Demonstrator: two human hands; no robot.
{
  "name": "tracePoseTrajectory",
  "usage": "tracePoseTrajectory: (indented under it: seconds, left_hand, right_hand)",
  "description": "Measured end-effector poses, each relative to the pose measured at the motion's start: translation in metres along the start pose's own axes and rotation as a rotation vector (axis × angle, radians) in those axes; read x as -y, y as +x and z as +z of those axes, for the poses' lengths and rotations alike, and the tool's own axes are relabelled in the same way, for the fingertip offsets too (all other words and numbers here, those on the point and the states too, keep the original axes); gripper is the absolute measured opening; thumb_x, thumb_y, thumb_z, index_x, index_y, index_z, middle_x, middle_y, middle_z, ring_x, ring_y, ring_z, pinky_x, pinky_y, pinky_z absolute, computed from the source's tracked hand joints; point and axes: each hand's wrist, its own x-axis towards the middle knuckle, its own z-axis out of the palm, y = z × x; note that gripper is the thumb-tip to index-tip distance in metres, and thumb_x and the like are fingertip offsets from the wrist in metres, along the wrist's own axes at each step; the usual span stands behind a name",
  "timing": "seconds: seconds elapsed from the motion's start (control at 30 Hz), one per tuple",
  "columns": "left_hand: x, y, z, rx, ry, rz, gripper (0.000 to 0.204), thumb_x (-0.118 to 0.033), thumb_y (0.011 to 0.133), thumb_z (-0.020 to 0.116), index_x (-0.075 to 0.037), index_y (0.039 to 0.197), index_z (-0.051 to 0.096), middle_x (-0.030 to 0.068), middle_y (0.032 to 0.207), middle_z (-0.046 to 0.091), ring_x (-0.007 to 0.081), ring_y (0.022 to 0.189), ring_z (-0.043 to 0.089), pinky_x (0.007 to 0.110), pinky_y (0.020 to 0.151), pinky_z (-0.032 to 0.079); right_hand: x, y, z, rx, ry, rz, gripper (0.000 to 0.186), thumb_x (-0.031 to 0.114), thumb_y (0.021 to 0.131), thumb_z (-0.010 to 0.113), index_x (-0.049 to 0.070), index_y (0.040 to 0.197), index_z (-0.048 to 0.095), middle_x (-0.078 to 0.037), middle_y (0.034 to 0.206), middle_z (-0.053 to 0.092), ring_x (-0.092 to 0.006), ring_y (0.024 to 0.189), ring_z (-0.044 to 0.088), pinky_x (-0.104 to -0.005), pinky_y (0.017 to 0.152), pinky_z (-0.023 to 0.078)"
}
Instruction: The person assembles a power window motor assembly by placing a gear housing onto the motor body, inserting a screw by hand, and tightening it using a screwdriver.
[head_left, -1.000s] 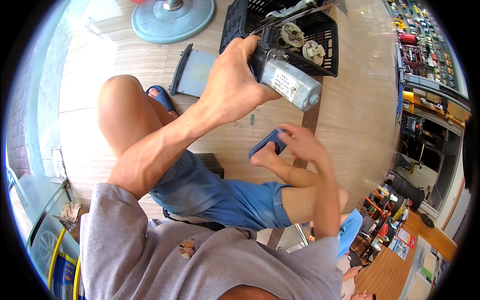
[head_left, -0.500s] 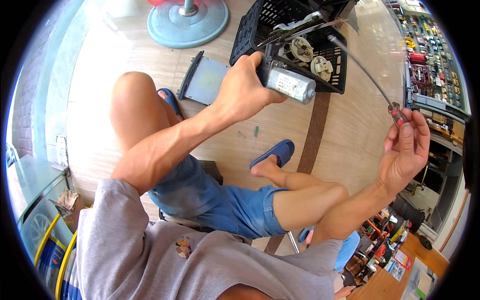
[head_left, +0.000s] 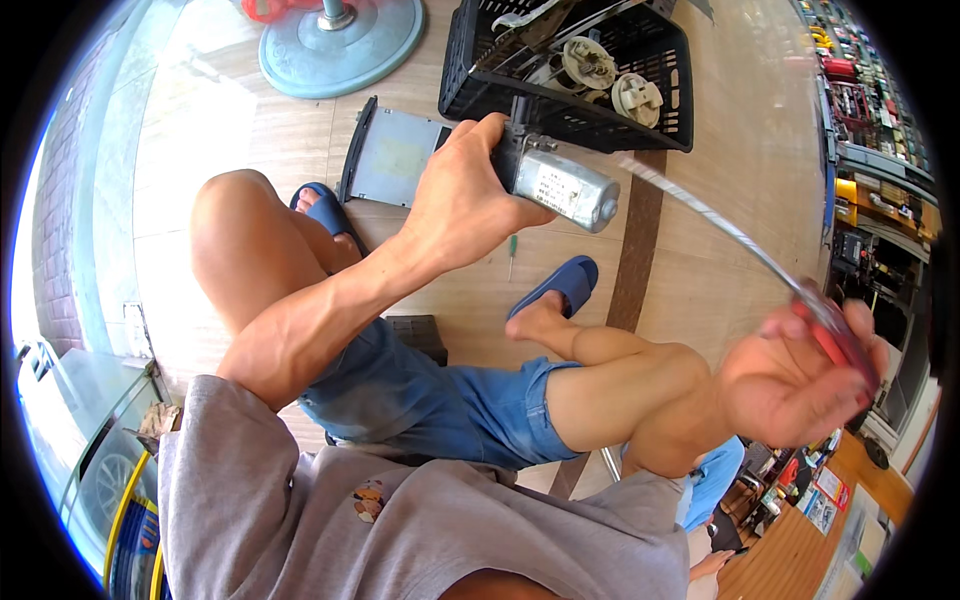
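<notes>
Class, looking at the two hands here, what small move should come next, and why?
Probably bring the long tool in the right hand to the motor unit, tip first: the left hand holds that unit up, and the tool's blurred tip appears near it but apart.

Silver motor (head_left: 572, 192) (white label (head_left: 553, 187)), red-handled screwdriver (head_left: 750, 241)

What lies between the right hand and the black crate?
The metal shaft of the red-handled tool, with floor behind it; the head view shows this.
</notes>
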Motion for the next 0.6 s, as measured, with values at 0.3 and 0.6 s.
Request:
tracePoseTrajectory:
  seconds: [0.3,0.6]
  left_hand:
    - [0.0,-0.008,0.006,0.0,0.074,0.087,0.061,-0.024,0.064,0.088,0.006,0.112,0.062,0.0194,0.106,0.061,0.0351,0.104,0.062,0.042,0.09,0.052]
    - [-0.02,-0.012,-0.003,0.118,-0.112,-0.019,0.052,-0.01,0.069,0.085,0.003,0.113,0.061,0.0084,0.099,0.07,0.0133,0.089,0.064,0.029,0.082,0.052]
  right_hand:
    - [-0.004,-0.011,0.004,0.036,0.013,-0.002,0.04,0.031,0.11,0.042,0.003,0.138,0.048,-0.029,0.126,0.061,-0.0356,0.08,0.068,-0.0395,0.06,0.056]
    - [-0.011,-0.028,0.021,0.099,-0.131,-0.103,0.039,0.026,0.107,0.044,0.001,0.138,0.044,-0.033,0.12,0.063,-0.0382,0.065,0.066,-0.0449,0.058,0.06]
